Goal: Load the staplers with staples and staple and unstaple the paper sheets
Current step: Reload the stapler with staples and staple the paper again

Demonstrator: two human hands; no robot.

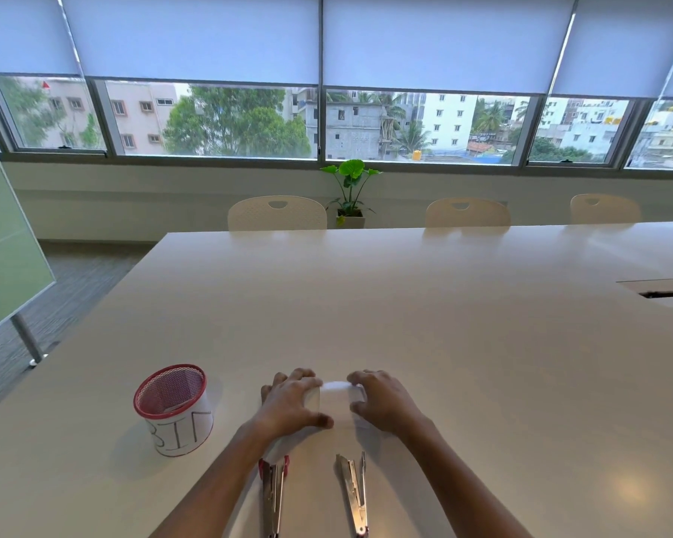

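Both hands rest on a small stack of white paper sheets [337, 401] lying on the white table [443, 324]. Left hand [294, 401] covers the stack's left edge, fingers curled over the far side, thumb pressed along the near edge. Right hand [383, 401] covers the right edge in the same way, fingers over the far corner, thumb on the near side. Each hand is closed onto the paper, gripping it from the side; the sheet between them appears slightly bowed upward, though the white-on-white blur makes its outline hard to read.

Landmark: the paper stack.

Just nearer the person than the stack, between the forearms, lie two staplers, both hinged open in a narrow V. The red-handled stapler [273, 495] lies near and to the left, close beside the left forearm. The plain metal stapler [355, 495] lies near and slightly right. The two are apart, not touching each other or the paper.

Left of the stack, well clear of the left hand, stands a red mesh cup [173, 409] upright, wrapped with a white label handwritten "BIN". Contents not discernible.

Far beyond the stack, across the table: cream chairs [276, 213], a small potted plant [350, 192], windows with half-lowered blinds.
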